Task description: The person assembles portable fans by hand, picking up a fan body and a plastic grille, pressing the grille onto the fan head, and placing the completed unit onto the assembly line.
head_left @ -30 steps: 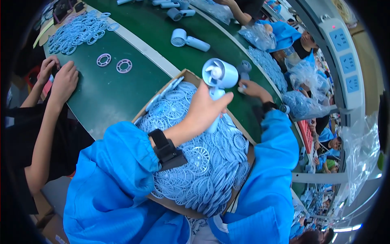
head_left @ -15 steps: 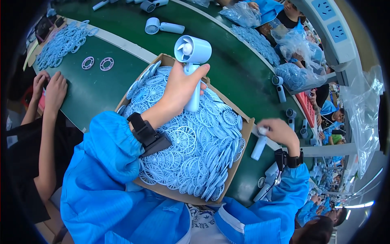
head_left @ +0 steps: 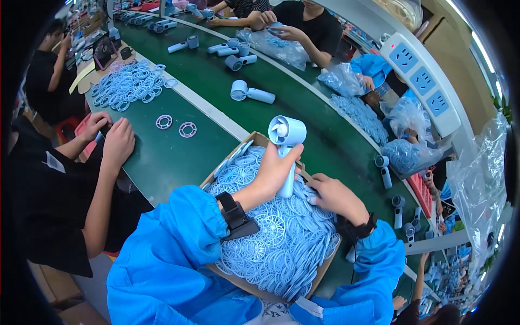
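Observation:
My left hand point(head_left: 275, 172) is closed round the handle of a light-blue handheld fan point(head_left: 287, 131), held upright over a cardboard box point(head_left: 329, 264). The fan's front is uncovered and its white blades show. Round light-blue fan grilles point(head_left: 265, 230) fill the box in a heap. At the box's far right side, my right hand point(head_left: 340, 199) reaches into the grilles, fingers bent and pinching at the edge of one; the fingertips are partly hidden. Beneath my right wrist, the end of another light-blue piece point(head_left: 351, 254) shows beside the box.
Beyond the box, a green conveyor belt point(head_left: 216, 76) carries several fans, including one lying fan point(head_left: 252, 92). Light-blue rings point(head_left: 130, 84) and two pinkish rings point(head_left: 164, 122) lie on the left table. A co-worker's hands point(head_left: 116, 138) rest there. A power strip point(head_left: 422, 81) hangs at upper right.
My right hand has left the fan piece right of the box and moved left into the grilles. My left hand still holds its fan. The view has shifted, showing more of the far belt.

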The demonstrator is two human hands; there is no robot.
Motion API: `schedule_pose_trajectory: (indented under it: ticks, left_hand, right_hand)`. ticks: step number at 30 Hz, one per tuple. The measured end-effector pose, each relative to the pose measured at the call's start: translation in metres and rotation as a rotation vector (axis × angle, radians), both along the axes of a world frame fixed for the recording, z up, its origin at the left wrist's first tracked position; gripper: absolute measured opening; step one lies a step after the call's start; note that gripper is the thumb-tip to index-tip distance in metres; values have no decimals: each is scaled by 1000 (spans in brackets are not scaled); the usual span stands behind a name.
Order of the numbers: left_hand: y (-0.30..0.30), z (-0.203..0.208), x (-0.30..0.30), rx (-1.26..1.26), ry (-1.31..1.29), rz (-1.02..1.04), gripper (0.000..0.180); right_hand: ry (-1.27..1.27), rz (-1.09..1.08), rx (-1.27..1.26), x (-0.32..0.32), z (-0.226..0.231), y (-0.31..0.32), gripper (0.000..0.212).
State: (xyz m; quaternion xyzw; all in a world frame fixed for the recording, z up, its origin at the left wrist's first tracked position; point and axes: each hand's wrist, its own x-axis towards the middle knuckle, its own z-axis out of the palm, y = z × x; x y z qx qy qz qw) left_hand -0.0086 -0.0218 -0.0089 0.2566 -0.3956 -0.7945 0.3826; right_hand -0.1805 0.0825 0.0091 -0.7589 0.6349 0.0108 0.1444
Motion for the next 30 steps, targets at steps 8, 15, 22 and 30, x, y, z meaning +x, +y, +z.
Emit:
schedule_pose_trajectory:
  ticks: [8,15,22,30]
  left_hand:
    - [-2,-1,3,-19,-27,7,40]
    - [-6,1,0,-52,27,46,54]
    - [-9,20,4,-155,178,47,83]
    - [0,29,14,-516,169,135,95]
  right_hand:
    - [-80,-67,-162,3,10,13,20]
    - [-217,-180,-207,13,46,14,18]
    - [-797,-303,-464,13,63,-15,15]
    - [-1464,-360,-691,49,15,-33,14]
